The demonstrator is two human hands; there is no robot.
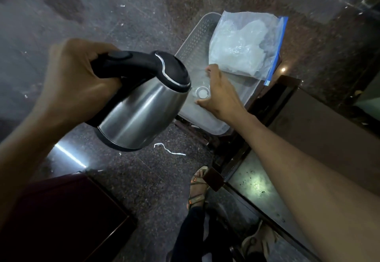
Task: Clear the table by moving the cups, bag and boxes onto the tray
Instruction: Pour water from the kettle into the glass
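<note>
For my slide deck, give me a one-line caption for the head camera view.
Left hand carries a kettle while right hand sets a cup on the tray beside the bag.

One steel kettle (144,105) shows at the left, one grey tray (197,41) at the far right, and on it one clear zip bag (244,43) and one clear cup (202,92). Two hands are in view, the left hand (78,80) and the right hand (220,95). One white paper scrap (170,148) lies on the near floor.

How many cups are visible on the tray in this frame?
1. A clear plastic cup stands in the grey tray, just beyond the right hand and beside the kettle. The kettle, hand or zip bag may hide others.
</note>
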